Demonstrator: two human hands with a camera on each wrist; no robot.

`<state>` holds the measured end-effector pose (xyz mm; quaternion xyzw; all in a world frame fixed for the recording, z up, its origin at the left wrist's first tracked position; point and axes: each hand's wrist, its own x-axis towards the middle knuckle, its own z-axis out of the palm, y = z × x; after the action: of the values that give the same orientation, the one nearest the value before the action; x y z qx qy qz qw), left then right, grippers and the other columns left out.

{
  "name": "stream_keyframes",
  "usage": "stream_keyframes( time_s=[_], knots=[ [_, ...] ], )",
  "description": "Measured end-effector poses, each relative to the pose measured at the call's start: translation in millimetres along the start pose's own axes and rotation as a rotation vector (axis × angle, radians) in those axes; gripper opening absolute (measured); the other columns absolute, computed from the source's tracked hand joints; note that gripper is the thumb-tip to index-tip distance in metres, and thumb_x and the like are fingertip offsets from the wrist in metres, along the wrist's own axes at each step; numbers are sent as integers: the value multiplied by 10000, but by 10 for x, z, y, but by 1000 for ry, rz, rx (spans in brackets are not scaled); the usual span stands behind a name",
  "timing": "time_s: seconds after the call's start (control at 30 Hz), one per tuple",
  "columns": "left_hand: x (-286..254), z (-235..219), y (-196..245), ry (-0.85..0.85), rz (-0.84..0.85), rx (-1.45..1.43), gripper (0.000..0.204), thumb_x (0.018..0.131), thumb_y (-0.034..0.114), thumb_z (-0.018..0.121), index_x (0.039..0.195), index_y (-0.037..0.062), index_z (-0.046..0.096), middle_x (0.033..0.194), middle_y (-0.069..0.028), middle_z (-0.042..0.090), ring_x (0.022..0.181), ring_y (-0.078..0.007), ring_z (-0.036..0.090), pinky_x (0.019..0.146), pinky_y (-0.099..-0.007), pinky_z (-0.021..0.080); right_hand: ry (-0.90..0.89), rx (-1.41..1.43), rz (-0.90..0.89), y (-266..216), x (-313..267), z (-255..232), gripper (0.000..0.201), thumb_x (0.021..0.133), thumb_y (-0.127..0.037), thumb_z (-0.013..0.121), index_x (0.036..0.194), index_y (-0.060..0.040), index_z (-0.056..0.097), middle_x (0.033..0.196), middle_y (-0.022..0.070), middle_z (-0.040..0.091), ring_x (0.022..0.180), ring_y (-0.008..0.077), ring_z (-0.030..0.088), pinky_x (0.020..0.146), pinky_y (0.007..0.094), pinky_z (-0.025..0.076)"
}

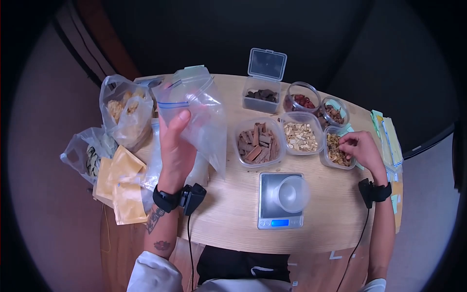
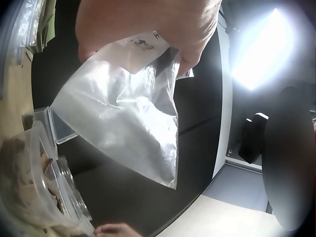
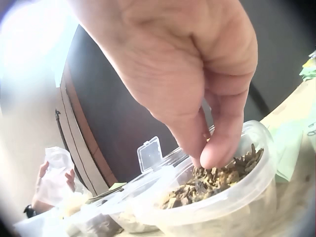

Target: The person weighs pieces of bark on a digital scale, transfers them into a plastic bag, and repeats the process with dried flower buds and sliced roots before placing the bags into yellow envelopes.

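Observation:
My left hand (image 1: pixel 176 146) grips a clear zip bag (image 1: pixel 206 112) with a blue seal line, raised above the table's left part. In the left wrist view the bag (image 2: pixel 123 113) hangs from the hand (image 2: pixel 148 24), its pointed corner downward. At the right, my right hand (image 1: pixel 361 148) reaches into a clear tub (image 1: pixel 339 164) of yellowish-brown dried pieces. The right wrist view shows the thumb and fingers of that hand (image 3: pixel 202 163) pinching some dried pieces (image 3: pixel 212 180) at the heap's surface.
A scale (image 1: pixel 281 221) with a small round cup (image 1: pixel 292 193) stands near the front edge. Behind it are tubs of bark strips (image 1: pixel 258 143), pale chips (image 1: pixel 300 137), dark pieces (image 1: pixel 262 94) and red fruit (image 1: pixel 304 101). Plastic bags (image 1: pixel 127 119) and tan pouches (image 1: pixel 129 185) lie left.

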<state>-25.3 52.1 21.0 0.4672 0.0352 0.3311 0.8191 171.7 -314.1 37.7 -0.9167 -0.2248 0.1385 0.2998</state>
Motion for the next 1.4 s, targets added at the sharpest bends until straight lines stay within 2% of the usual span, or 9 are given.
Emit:
stream_keyframes(
  time_s=[0.23, 0.33, 0.53, 0.63, 0.73, 0.87, 1.13, 1.3, 1.4],
  knots=[
    [71, -121, -60, 0, -31, -21, 803, 838, 292, 721, 1478, 113, 270, 1305, -99, 522, 1161, -213, 548, 995, -390, 444, 68, 277, 98, 18, -20, -92, 118, 895, -16, 673, 972, 72, 689, 756, 32, 656, 618, 67, 587, 595, 214, 486],
    [60, -96, -45, 112, 6, 107, 862, 839, 291, 725, 1503, 116, 204, 1328, -103, 503, 1180, -220, 534, 1024, -383, 421, 83, 387, 167, 164, -15, -100, 122, 909, -26, 659, 985, 69, 676, 778, 27, 645, 643, 65, 573, 607, 214, 477],
    [59, -72, 71, 40, -41, 110, 843, 888, 286, 658, 1534, 131, 139, 1396, -135, 430, 1182, -232, 514, 1017, -367, 401, 95, 369, 139, 215, -66, -38, 102, 889, -8, 664, 965, 58, 683, 767, 23, 648, 616, 65, 585, 585, 203, 470],
    [98, -143, 64, 105, -172, 25, 740, 912, 261, 602, 1523, 170, 195, 1206, -95, 576, 1123, -202, 559, 983, -393, 429, 77, 367, 145, 238, -56, -23, 92, 898, -12, 662, 968, 44, 683, 774, 15, 641, 609, 58, 572, 587, 200, 462],
    [114, -171, 118, 40, -207, 154, 777, 889, 165, 611, 1524, 120, 166, 1150, -132, 603, 1105, -179, 540, 989, -355, 417, 93, 383, 140, 285, -57, 3, 90, 890, -1, 664, 961, 52, 679, 764, 21, 646, 604, 63, 582, 578, 204, 468],
    [106, -74, 180, 69, -170, 226, 755, 855, -30, 599, 1507, 149, 263, 1027, -85, 592, 1025, -166, 583, 920, -315, 457, 96, 391, 126, 266, -40, -13, 100, 889, -3, 666, 969, 56, 678, 760, 24, 648, 608, 65, 589, 581, 205, 477],
    [170, -266, 51, 84, -213, 259, 490, 900, 42, 581, 1375, 69, 466, 1012, -46, 610, 946, -114, 586, 848, -256, 474, 82, 369, 108, 99, -90, -37, 128, 904, -31, 665, 998, 53, 682, 802, 30, 651, 635, 75, 590, 610, 210, 484],
    [191, -342, -23, 62, -189, 242, 325, 908, 53, 548, 1232, 20, 547, 988, -20, 636, 912, -88, 600, 813, -240, 495, 61, 707, 202, 5, -169, -43, 211, 909, -68, 692, 1079, 53, 661, 900, 53, 672, 693, 86, 629, 652, 197, 516],
    [200, -249, 5, 64, -206, 169, 239, 914, 56, 553, 1152, 41, 566, 921, -9, 599, 843, -85, 558, 781, -235, 464, -55, 815, 175, -310, -422, -76, 196, 894, -45, 701, 1061, 54, 673, 835, 54, 679, 666, 97, 642, 625, 209, 525]
  ],
)
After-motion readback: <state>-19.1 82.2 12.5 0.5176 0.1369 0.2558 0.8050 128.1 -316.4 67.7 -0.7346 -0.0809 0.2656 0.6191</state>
